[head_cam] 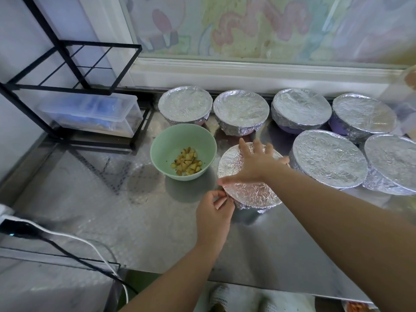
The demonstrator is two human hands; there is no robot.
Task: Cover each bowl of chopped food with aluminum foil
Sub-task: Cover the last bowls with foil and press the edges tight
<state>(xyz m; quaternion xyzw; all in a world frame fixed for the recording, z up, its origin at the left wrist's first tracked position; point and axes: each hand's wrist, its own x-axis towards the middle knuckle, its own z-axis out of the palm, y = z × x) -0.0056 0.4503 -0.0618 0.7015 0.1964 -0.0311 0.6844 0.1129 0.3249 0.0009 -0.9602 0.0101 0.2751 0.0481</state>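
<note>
The right hand [254, 163] lies spread flat on the foil-covered bowl [249, 190] at the middle of the table [112, 210]; the left hand [212, 212] pinches the foil edge; the green bowl [166, 143] just beside stands uncovered.

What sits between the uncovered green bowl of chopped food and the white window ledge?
A foil-covered bowl, leftmost of the back row; head view.

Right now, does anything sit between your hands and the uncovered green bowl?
Nothing visible does. The left hand pinches the edge of the foil-covered bowl and the right hand presses its top. The green bowl stands open just beside them, with only bare counter between.
</note>
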